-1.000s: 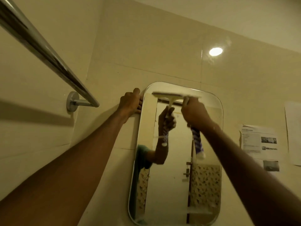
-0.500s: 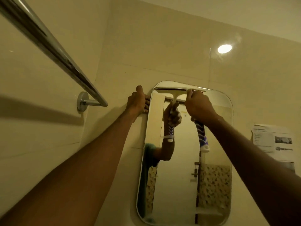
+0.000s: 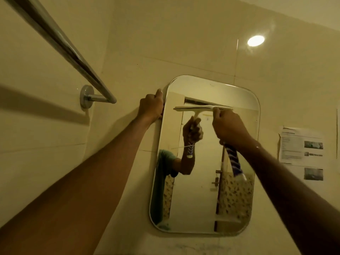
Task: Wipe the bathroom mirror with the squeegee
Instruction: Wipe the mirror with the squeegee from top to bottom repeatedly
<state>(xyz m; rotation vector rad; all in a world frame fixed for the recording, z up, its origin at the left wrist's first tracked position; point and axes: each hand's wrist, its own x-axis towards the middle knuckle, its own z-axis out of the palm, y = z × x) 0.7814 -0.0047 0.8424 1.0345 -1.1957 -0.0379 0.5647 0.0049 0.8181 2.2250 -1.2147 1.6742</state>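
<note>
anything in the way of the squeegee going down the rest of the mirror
Nothing visible. The mirror is bare glass below the squeegee. The left hand grips the mirror's left edge, beside the blade's path, not in it.

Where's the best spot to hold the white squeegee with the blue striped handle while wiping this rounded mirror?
Grip its blue-and-white striped handle from below, as the right hand does. The handle hangs down from the white blade, which lies level across the rounded mirror, so a pull likely runs straight down.
</note>
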